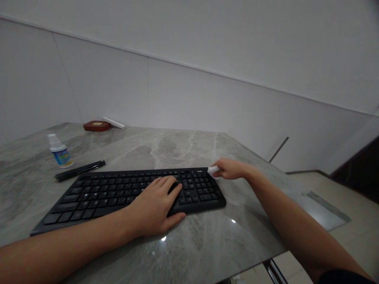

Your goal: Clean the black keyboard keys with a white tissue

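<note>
A black keyboard (100,192) lies slightly askew on the grey marbled table. My left hand (160,203) rests flat on its keys, fingers stretched out and the thumb over the near edge. At the keyboard's far right corner, my right hand (232,169) is closed on a small white wad (213,170) that looks like a tissue or cloth. The wad touches the corner next to the number pad. Part of it is hidden by my fingers.
A small spray bottle (60,152) with a blue label stands at the left, near a long black brush-like object (79,170). A reddish-brown case (97,126) and a white flat piece (114,122) lie by the wall. The table's right edge (251,148) drops toward the floor.
</note>
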A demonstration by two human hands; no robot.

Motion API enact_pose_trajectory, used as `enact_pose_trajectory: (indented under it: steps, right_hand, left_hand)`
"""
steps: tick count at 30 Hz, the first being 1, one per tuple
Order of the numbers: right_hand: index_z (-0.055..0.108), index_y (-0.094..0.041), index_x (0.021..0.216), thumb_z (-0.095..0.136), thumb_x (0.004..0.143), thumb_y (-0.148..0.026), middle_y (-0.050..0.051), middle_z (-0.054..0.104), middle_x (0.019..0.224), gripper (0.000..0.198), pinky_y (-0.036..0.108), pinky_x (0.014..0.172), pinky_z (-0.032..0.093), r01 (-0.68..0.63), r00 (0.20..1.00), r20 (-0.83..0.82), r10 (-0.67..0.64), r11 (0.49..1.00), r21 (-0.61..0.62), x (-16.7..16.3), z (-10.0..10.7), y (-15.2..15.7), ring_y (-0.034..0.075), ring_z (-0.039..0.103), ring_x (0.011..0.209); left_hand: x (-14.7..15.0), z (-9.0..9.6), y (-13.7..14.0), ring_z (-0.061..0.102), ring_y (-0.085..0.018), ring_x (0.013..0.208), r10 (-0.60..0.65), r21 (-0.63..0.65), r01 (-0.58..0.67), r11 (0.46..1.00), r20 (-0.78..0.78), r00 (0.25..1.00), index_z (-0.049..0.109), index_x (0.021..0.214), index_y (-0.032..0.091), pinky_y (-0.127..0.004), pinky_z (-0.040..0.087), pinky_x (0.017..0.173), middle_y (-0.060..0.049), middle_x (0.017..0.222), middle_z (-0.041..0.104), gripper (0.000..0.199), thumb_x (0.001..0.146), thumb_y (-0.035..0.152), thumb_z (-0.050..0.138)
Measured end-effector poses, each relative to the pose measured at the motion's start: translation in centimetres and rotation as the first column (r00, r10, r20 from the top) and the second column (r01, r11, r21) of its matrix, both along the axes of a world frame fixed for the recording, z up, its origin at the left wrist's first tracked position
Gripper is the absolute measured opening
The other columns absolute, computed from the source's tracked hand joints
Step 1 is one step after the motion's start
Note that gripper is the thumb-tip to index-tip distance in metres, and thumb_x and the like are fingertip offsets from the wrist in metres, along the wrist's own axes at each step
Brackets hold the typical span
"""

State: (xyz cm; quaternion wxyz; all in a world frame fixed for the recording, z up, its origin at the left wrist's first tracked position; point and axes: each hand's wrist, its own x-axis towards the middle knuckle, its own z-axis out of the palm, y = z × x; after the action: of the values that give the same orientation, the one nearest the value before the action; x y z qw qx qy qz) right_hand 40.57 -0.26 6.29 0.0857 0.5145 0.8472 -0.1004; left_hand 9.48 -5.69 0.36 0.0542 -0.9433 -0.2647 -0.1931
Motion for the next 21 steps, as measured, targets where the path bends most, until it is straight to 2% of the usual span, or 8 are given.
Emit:
enact_pose_trajectory:
  steps: [3, 7, 16, 21]
  right_hand:
    - [0.069, -0.018, 0.08, 0.054, 0.081, -0.018, 0.002, 0.068, 0.072, 0.016, 0.023, 0.062, 0.035, -0.049, 0.998, 0.04, 0.047, 0.997, 0.058, -0.5, 0.3, -0.3, 0.013, 0.058, 0.065]
    - [0.07, -0.019, 0.079, 0.054, 0.079, -0.017, 0.004, 0.07, 0.077, 0.016, 0.024, 0.064, 0.035, -0.071, 0.992, 0.112, 0.056, 0.988, 0.135, -1.3, 0.5, -0.8, 0.016, 0.061, 0.072]
    - [0.07, -0.019, 0.084, 0.053, 0.081, -0.02, 0.008, 0.071, 0.083, 0.018, 0.027, 0.067, 0.035, -0.119, 0.982, 0.171, 0.083, 0.97, 0.213, -2.7, 0.4, -1.0, 0.019, 0.063, 0.08]
    - [0.069, -0.018, 0.089, 0.048, 0.088, -0.029, 0.011, 0.072, 0.086, 0.024, 0.027, 0.066, 0.035, -0.086, 0.974, 0.225, 0.014, 0.945, 0.316, -2.7, -0.3, -0.2, 0.021, 0.065, 0.081]
  left_hand:
    - [0.0, 0.1, 0.0, 0.05, -0.036, 0.119, -0.001, -0.007, 0.001, 1.0, 0.0, 1.0, 0.052, 0.132, 0.008, -0.052, 0.043, 0.101, -0.021, 0.129, 0.051, 0.062, 0.085, 0.049, 0.057]
    - [0.1, 0.2, -0.1, 0.05, -0.036, 0.118, -0.004, -0.02, 0.005, 1.0, 0.009, 1.0, 0.053, 0.131, 0.008, -0.051, 0.043, 0.101, -0.021, 0.128, 0.051, 0.061, 0.085, 0.048, 0.058]
    - [0.0, 0.0, 0.0, 0.05, -0.036, 0.119, -0.009, -0.022, 0.01, 1.0, 0.03, 0.999, 0.054, 0.13, 0.01, -0.052, 0.043, 0.101, -0.02, 0.13, 0.051, 0.06, 0.085, 0.049, 0.058]
    - [0.1, 0.2, 0.0, 0.05, -0.037, 0.12, -0.003, -0.03, 0.003, 1.0, 0.012, 1.0, 0.053, 0.131, 0.008, -0.052, 0.042, 0.102, -0.021, 0.129, 0.051, 0.061, 0.084, 0.047, 0.059]
